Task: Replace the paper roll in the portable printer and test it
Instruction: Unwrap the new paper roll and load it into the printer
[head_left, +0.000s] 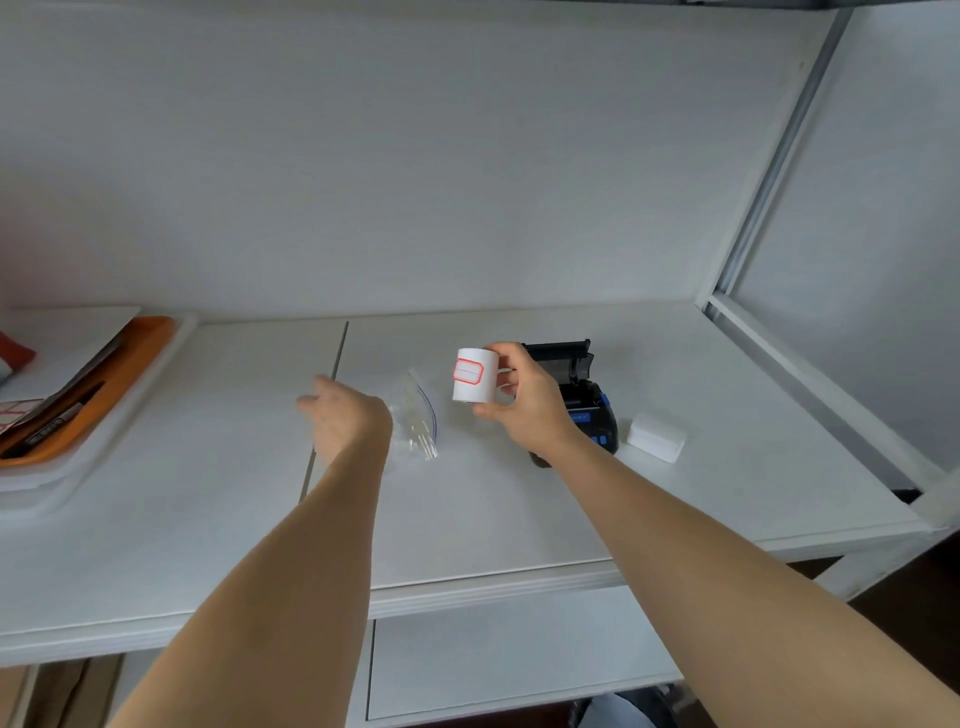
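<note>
Paper roll gripped in right hand, out of its clear bag; left hand loose, empty; printer lid open; loading and test pending

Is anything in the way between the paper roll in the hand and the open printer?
Nothing visible blocks it. The right hand holds the label roll in the air just left of the printer, whose lid stands open. The plastic bag lies on the other side, by the left hand.

printer partly behind right hand; left hand blurred
</note>
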